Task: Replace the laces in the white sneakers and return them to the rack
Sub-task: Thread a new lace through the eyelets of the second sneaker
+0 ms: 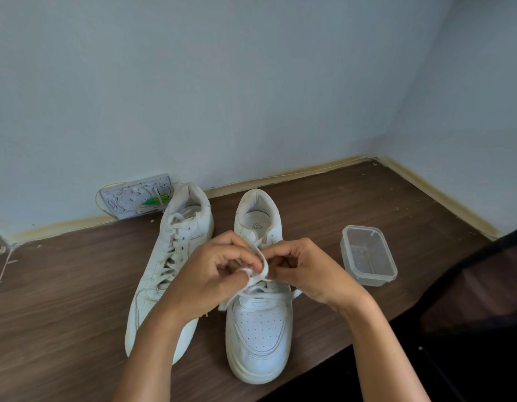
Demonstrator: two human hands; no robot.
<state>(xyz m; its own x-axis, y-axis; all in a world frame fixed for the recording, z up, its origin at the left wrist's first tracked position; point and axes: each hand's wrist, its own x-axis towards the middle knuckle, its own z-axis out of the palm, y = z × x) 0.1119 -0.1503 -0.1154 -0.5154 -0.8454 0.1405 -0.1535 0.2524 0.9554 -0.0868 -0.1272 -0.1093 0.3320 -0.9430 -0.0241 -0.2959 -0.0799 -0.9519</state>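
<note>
While the left sneaker [167, 271] stands fully laced beside it, I work the lace [261, 269] on the right sneaker [258, 323], both shoes side by side near the middle of the brown surface [62, 300], heels toward its far edge by the wall. By my judgement the threading is nearly done here and the step in hand is drawing up or tying the lace over the upper eyelets. My left hand [210, 274] curls over the tongue, fingers and thumb pinching a loop of white lace; my right hand [306, 271] meets it from the other side, fingertips closed on the same lace, wrists raised above the toe. Next I need even tension, then a knot. A clear plastic box [367, 255] sits toward the right edge. No rack shows in view.
</note>
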